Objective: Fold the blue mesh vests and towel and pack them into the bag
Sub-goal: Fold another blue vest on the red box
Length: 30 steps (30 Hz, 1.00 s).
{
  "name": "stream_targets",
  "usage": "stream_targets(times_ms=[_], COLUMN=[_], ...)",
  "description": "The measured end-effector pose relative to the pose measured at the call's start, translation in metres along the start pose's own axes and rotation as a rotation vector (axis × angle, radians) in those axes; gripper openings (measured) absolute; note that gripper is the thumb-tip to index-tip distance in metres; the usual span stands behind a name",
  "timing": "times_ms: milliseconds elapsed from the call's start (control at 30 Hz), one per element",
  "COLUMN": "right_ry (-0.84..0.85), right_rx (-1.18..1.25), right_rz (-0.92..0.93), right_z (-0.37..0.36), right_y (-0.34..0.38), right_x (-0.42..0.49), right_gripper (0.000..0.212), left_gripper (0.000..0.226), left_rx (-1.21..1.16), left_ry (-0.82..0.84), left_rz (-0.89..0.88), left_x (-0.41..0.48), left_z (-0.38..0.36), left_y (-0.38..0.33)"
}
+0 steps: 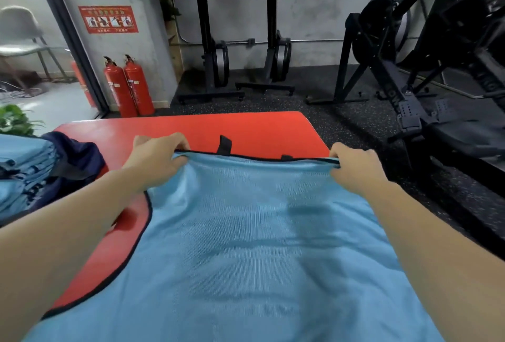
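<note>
A light blue mesh vest (246,246) with black trim is stretched out over the red surface (191,128), reaching from its middle toward me. My left hand (157,157) grips the vest's far edge at the left corner. My right hand (352,167) grips the same edge at the right corner. Two short black tabs stick out along that far edge. At the left, several folded blue vests (24,172) lie in a dark navy bag (79,161) on the red surface.
Two red fire extinguishers (128,87) stand by the wall beyond the red surface. Black rowing machines (216,41) stand upright at the back, and another black exercise machine (426,68) fills the right. A green plant (13,120) sits at the far left.
</note>
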State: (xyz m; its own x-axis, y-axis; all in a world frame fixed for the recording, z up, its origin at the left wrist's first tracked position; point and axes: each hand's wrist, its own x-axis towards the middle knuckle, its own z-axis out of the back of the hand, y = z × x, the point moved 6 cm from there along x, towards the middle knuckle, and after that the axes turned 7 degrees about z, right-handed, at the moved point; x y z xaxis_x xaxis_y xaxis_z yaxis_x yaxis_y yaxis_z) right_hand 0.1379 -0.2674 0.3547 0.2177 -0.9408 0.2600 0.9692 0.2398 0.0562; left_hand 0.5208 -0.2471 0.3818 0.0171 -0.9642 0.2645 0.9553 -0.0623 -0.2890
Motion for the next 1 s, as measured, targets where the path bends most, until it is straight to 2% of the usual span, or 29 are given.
stream_targets(times_ms=[100, 200, 267, 333, 400, 567, 600, 667, 733, 833, 1000], right_ry=[-0.054, 0.119, 0.236, 0.272, 0.261, 0.107, 0.130, 0.231, 0.260, 0.199, 0.300], right_rx=[-0.115, -0.175, -0.123, -0.080, -0.064, -0.004, -0.024, -0.080, -0.056, -0.071, -0.100], right_rz=[0.006, -0.026, -0.086, -0.126, -0.137, -0.159, -0.152, -0.123, -0.110, -0.126, -0.079], right_z=[0.020, -0.002, -0.018, -0.024, -0.015, 0.031, 0.031, 0.015, -0.001, 0.004, 0.000], right_y=[0.007, 0.013, 0.015, 0.018, 0.022, 0.015, 0.016, 0.022, 0.027, 0.025, 0.027], right_x=[-0.050, -0.108, -0.141, -0.161, -0.170, -0.194, -0.203, -0.228, -0.249, -0.258, -0.271], right_gripper=[0.024, 0.022, 0.018, 0.019, 0.021, 0.028, 0.028, 0.027, 0.027, 0.026, 0.021], left_gripper=[0.019, 0.018, 0.020, 0.019, 0.018, 0.006, 0.005, 0.004, 0.009, 0.014, 0.017], left_rx=[0.089, 0.384, 0.471, 0.503, 0.504, 0.351, 0.353, 0.406, 0.429, 0.393, 0.352], left_ry=[0.001, 0.110, 0.200, 0.272, 0.288, 0.080, 0.082, 0.187, 0.268, 0.221, 0.250], left_rz=[-0.077, -0.145, -0.165, -0.134, -0.107, -0.081, -0.100, -0.153, -0.181, -0.171, -0.208], left_x=[-0.052, -0.110, -0.143, -0.166, -0.178, -0.192, -0.200, -0.225, -0.248, -0.257, -0.270], left_z=[0.014, -0.006, -0.024, -0.035, -0.034, 0.011, 0.011, -0.004, -0.023, -0.021, -0.020], left_y=[-0.011, -0.017, -0.017, -0.016, -0.018, -0.019, -0.016, -0.012, -0.009, -0.011, -0.012])
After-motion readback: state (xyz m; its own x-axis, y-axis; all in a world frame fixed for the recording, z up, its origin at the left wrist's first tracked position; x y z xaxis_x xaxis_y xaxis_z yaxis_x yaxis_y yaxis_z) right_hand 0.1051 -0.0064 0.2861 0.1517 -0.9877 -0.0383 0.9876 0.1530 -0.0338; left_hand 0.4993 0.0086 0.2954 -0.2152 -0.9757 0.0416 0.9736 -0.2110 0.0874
